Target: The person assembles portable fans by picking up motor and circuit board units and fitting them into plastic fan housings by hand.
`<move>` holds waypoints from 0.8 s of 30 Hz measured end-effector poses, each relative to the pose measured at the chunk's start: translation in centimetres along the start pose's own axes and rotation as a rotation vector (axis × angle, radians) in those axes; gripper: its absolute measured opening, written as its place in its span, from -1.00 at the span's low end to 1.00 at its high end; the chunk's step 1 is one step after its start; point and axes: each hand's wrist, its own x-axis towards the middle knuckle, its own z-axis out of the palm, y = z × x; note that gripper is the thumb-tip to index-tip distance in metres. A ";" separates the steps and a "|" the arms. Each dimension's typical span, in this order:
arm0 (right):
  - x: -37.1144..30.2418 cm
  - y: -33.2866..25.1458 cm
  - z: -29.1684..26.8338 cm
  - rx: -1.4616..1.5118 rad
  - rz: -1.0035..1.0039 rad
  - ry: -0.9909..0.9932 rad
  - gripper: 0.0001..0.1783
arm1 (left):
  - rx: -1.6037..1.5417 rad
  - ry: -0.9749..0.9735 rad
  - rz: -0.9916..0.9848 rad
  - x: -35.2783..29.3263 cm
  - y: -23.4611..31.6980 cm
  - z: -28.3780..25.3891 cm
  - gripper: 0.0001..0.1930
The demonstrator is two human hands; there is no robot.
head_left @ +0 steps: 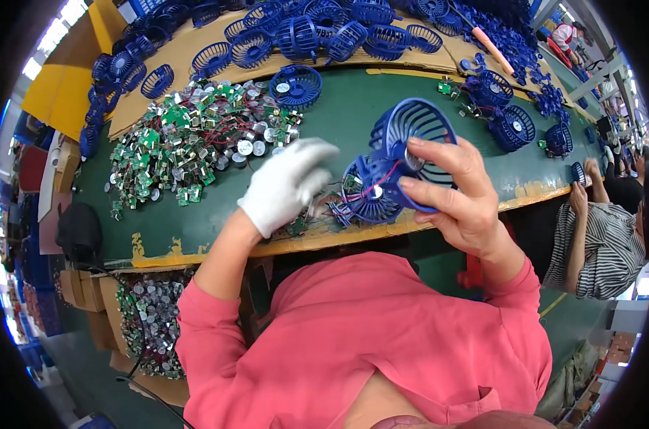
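Note:
My right hand (460,193) grips a blue plastic fan housing (419,118) with slatted sides, tilted above the table's near edge. Thumb and fingers close on it around a round metal motor at its middle. A red wire (389,171) runs from there down to the left. Below, a second blue fan housing (374,204) lies on the table, partly covered by the held one. My left hand (285,182), in a white glove, hovers left of the housings, its fingers loosely bent and apart, slightly blurred. Small wired parts (313,207) lie under its fingertips.
Left on the green table (210,229) spreads a heap of motors with green circuit boards (188,136). Blue housings (296,39) crowd cardboard at the back; several more (514,129) stand right. An orange-handled tool (492,50) lies back right. A co-worker (600,243) sits at right.

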 end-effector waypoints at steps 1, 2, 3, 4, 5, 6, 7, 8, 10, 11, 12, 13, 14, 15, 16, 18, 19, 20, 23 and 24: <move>-0.2 0.2 0.4 0.001 -0.002 0.002 -0.63 | 0.024 -0.100 0.034 -0.1 -0.6 0.4 -0.66; -0.6 0.4 0.8 0.039 -0.018 -0.032 -0.64 | 0.032 -0.191 0.001 -0.1 -0.7 0.7 -0.65; -1.0 0.5 1.2 0.079 -0.034 -0.068 -0.65 | 0.040 -0.280 -0.034 -0.2 -0.8 0.9 -0.65; -1.3 0.4 1.7 0.086 -0.035 -0.089 -0.67 | 0.046 -0.263 -0.024 -0.2 -1.3 1.2 -0.69; -1.6 0.5 2.2 0.083 -0.033 -0.088 -0.67 | 0.046 -0.265 -0.020 -0.1 -1.1 1.1 -0.69; -1.9 0.6 2.7 0.085 -0.023 -0.105 -0.67 | 0.073 -0.226 -0.056 0.0 -0.8 0.9 -0.73; -2.3 0.8 3.2 0.088 -0.015 -0.122 -0.67 | 0.100 -0.186 -0.093 0.0 -0.6 0.8 -0.76; -2.7 1.0 3.7 0.070 0.000 -0.134 -0.66 | -0.008 -0.052 -0.066 0.0 -0.8 0.9 -0.81; -3.1 1.2 4.3 0.036 0.050 -0.206 -0.66 | -0.222 0.167 -0.204 -0.1 -0.6 0.1 -0.80; -3.3 1.3 4.3 0.001 0.099 -0.273 -0.64 | -0.368 0.224 -0.319 0.0 -0.5 -0.6 -0.81; -3.5 1.6 4.4 -0.010 0.074 -0.282 -0.59 | -0.333 0.255 -0.322 -0.5 -0.8 -1.2 -0.79; -3.3 1.4 4.3 -0.013 0.076 -0.275 -0.59 | -0.299 0.285 -0.324 -1.3 -1.1 -2.0 -0.77; -3.3 1.1 4.1 -0.073 0.073 -0.263 -0.55 | -0.108 0.256 -0.251 -1.6 -1.4 -2.6 -0.73; -3.0 0.6 4.0 -0.131 0.066 -0.248 -0.49 | -0.042 0.261 -0.215 -2.2 -1.2 -3.0 -0.67; -2.7 -0.3 4.2 -0.165 0.069 -0.211 -0.36 | -0.046 0.334 -0.144 -3.6 -3.2 -2.5 -0.59; -1.7 -1.8 4.7 -0.188 0.121 -0.303 -0.26 | -0.138 0.312 -0.130 -4.9 -2.5 -3.0 -0.43; -1.8 -2.1 5.8 -0.278 0.118 -0.315 -0.28 | -0.117 0.269 -0.120 -4.9 -1.8 -2.9 -0.38; -2.5 -1.9 7.2 -0.362 0.131 -0.273 -0.29 | -0.016 0.284 -0.113 -4.7 -1.9 -2.3 -0.36; -3.4 -0.4 8.1 -0.455 0.145 -0.214 -0.31 | -0.285 0.436 -0.077 -5.1 -0.9 -1.7 -0.09; -3.6 -0.1 7.9 -0.452 0.150 -0.207 -0.33 | -0.357 0.453 -0.072 -5.3 -0.6 -2.0 -0.08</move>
